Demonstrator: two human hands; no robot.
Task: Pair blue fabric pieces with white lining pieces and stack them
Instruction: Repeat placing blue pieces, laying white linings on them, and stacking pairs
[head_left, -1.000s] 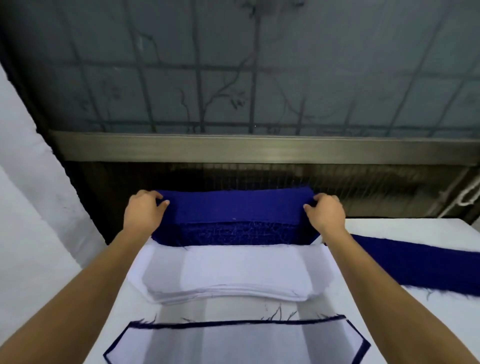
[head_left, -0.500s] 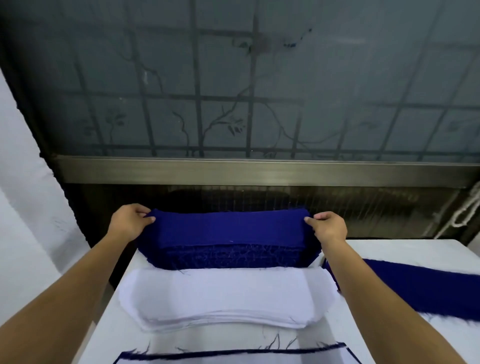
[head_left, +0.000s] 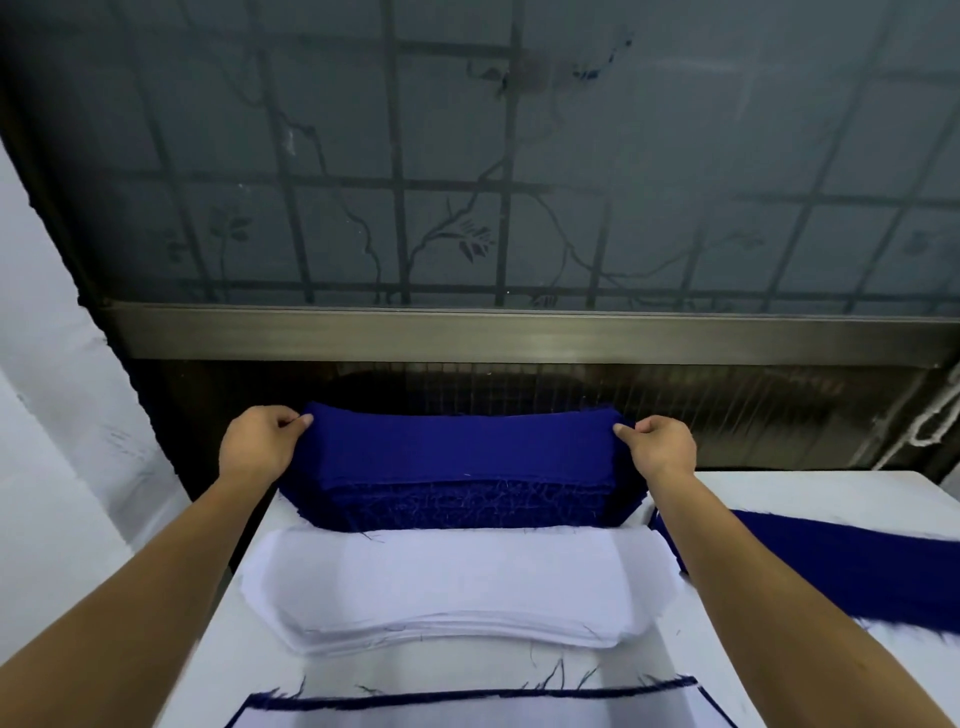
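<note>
My left hand (head_left: 257, 447) and right hand (head_left: 662, 449) are both out at the far edge of the bench (head_left: 831, 493), one at each end of the blue stack (head_left: 457, 504). My left fingers (head_left: 302, 421) pinch the left end of the top blue piece (head_left: 457, 447), thumb and fingertips closed on its far corner. My right fingers (head_left: 624, 430) pinch the right end the same way, with the rest of that hand curled in behind. The piece runs flat between my two hands and lies on the stack; I cannot tell whether its ends are raised off the layer below. The stack's frayed near side faces me, with loose threads sticking out.

Just on the near side of the blue stack, touching its foot, lies the white stack (head_left: 457, 582), a long pile with angled ends that sits between my forearms. At the near edge of the bench is a paired piece (head_left: 467, 712), white on top with a thin blue border showing along its far side and right end. To the right, beyond my right forearm, a blue strip (head_left: 841, 566) lies flat and runs towards the bench's right edge.

Behind the bench are a metal sill (head_left: 519, 335) and a window (head_left: 467, 156) with a dark grid.
</note>
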